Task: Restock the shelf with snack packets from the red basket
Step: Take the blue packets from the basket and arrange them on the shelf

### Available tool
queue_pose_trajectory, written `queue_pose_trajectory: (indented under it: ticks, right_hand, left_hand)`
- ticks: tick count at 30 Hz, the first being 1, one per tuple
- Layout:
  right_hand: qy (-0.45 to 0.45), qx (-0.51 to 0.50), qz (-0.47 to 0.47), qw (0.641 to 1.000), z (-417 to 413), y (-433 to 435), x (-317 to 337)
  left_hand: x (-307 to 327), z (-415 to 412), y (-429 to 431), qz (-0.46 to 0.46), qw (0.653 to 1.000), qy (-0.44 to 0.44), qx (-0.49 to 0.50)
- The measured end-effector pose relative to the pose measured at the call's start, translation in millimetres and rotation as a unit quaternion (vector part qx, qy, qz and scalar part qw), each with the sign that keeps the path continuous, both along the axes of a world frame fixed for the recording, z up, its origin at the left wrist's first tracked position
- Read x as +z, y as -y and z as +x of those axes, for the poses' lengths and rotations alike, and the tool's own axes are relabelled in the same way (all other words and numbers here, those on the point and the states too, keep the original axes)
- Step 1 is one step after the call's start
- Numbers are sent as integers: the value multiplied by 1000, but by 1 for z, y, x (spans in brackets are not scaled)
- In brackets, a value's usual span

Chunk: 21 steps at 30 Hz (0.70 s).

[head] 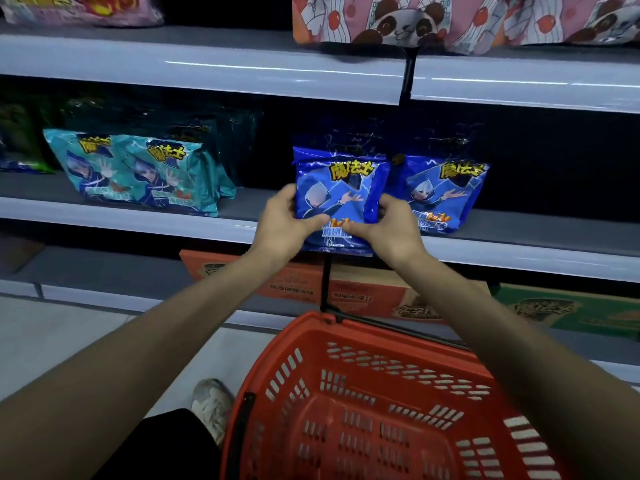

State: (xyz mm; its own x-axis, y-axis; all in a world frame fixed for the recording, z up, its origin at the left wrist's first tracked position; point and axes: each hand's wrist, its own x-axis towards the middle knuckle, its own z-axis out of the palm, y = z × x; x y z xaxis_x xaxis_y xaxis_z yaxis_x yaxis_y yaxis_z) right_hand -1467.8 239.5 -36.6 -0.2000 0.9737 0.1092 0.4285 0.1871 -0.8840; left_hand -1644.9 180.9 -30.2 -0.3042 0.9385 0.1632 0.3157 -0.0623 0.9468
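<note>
A blue snack packet (337,192) stands at the front edge of the middle shelf (138,220). My left hand (285,223) grips its left side, thumb across the lower front. My right hand (388,226) grips its right side, fingers curled round the edge. Another blue packet (446,192) stands just right of it on the same shelf, with more blue packets dimly seen behind. The red basket (381,403) sits below my arms, and no packets show inside it.
Teal packets (138,171) stand left on the middle shelf, dark green ones behind them. Pink panda bags (415,19) fill the upper shelf. Orange (301,285) and green (571,310) cartons lie on the bottom shelf. My shoe (213,407) is left of the basket.
</note>
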Motion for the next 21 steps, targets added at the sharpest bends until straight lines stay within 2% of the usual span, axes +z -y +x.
queue_pose_trajectory:
  ticks: [6,15,21]
  right_hand:
    - [25,-23,29,999,-17,-30,5]
    - [54,-14,41,998,-14,-46,0]
    - [52,-33,73,995,-20,-43,-7]
  left_hand:
    - [-2,-15,-41,3,997,-71,32]
    - [-3,-15,-53,6,994,-104,20]
    - [-7,-14,-52,12,994,-98,50]
